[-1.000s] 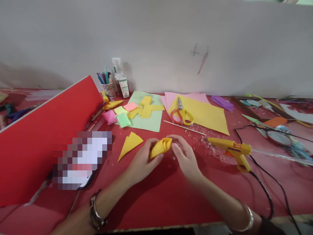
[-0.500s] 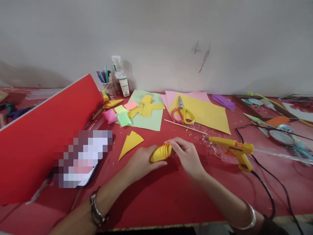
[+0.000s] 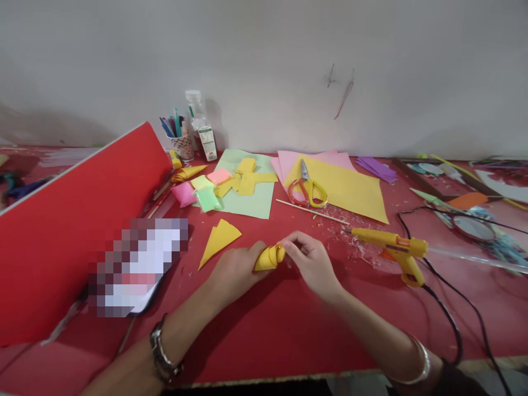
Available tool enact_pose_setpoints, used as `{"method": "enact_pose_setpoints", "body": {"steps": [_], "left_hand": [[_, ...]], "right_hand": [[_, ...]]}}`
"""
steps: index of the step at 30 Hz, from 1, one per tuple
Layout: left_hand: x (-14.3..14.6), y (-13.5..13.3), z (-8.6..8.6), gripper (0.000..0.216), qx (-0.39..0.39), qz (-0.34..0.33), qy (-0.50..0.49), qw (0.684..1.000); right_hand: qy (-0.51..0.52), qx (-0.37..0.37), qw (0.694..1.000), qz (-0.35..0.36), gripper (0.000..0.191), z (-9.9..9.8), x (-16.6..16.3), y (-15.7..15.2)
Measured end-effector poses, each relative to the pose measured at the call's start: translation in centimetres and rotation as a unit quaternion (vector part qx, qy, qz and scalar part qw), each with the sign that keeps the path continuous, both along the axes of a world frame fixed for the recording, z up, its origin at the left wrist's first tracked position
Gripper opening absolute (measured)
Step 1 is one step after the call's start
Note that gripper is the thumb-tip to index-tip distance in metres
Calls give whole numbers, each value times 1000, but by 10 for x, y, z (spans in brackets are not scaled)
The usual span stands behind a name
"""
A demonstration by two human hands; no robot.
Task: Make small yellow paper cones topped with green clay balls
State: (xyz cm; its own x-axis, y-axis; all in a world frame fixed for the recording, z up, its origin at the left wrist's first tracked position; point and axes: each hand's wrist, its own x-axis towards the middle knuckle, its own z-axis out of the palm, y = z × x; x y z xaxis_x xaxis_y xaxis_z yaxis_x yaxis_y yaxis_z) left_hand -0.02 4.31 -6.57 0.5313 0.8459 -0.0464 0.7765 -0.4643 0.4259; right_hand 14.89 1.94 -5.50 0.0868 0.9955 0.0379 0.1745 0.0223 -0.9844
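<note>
A rolled yellow paper cone (image 3: 269,258) is held between both hands over the red table, its layered open end facing right. My left hand (image 3: 239,268) is closed around its left part; the narrow end is hidden in the palm. The thumb and forefinger of my right hand (image 3: 309,261) pinch the paper at the rim of the open end. Just beyond my left hand lie folded yellow paper pieces (image 3: 218,240). Farther right, a yellow glue gun (image 3: 390,246) rests on its side with its nozzle toward my right hand.
Scissors (image 3: 306,187) lie on yellow paper (image 3: 355,192) near a thin stick (image 3: 312,212). A phone (image 3: 144,275) and a red board (image 3: 82,220) stand left. Behind are small colored packets (image 3: 207,199), green paper (image 3: 256,208), a pen cup (image 3: 181,147) and a bottle (image 3: 205,137). A black cord (image 3: 457,302) runs right.
The open end of the cone has become narrower and more tightly rolled. My right hand has shifted slightly left with its pinch on the rim; my left hand keeps its hold.
</note>
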Motion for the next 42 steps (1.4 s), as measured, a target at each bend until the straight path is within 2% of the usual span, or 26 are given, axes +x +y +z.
{"method": "enact_pose_setpoints", "body": {"steps": [6,9,11,13,16,18,22,24,26,29,32,34,38,40,42], "left_hand": [[-2,-1,1,23,40,12,19,999],[-2,-1,0,24,35,6,25,999],[-1,0,-1,24,11,19,-17,1000],[0,1,-1,20,-41,28,-109,993],[1,1,0,19,-144,19,-290,946],[2,1,2,22,-211,22,-367,905],[1,0,5,26,-345,23,-419,839],[1,1,5,33,-383,6,-440,812],[1,1,5,36,-401,-8,-445,800],[2,2,4,37,-402,-35,-428,809],[3,1,2,32,-386,-52,-404,827],[3,0,0,27,-362,-53,-406,837],[4,-2,-3,33,-305,-62,-426,850],[3,-2,-3,24,-294,-60,-406,863],[2,-2,-1,25,-294,-60,-379,876]], "right_hand": [[0,-4,1000,8,22,-2,0,0],[2,-7,1000,14,21,-2,0,-1],[8,3,1000,18,20,-2,0,-1],[25,22,999,15,18,-2,1,-1],[64,49,997,20,22,-3,2,-1],[72,60,994,49,25,-4,3,-2],[62,45,981,176,37,-7,2,-5],[71,11,969,236,41,-7,1,-6],[96,-14,959,267,38,-7,-1,-6],[135,-30,949,284,30,-8,-1,-6],[130,-41,951,278,25,-9,-2,-5],[95,-10,966,241,22,-9,-2,-5],[39,71,986,149,17,-8,-1,-5],[54,74,988,128,16,-8,0,-6],[71,66,987,131,17,-9,0,-7]]}}
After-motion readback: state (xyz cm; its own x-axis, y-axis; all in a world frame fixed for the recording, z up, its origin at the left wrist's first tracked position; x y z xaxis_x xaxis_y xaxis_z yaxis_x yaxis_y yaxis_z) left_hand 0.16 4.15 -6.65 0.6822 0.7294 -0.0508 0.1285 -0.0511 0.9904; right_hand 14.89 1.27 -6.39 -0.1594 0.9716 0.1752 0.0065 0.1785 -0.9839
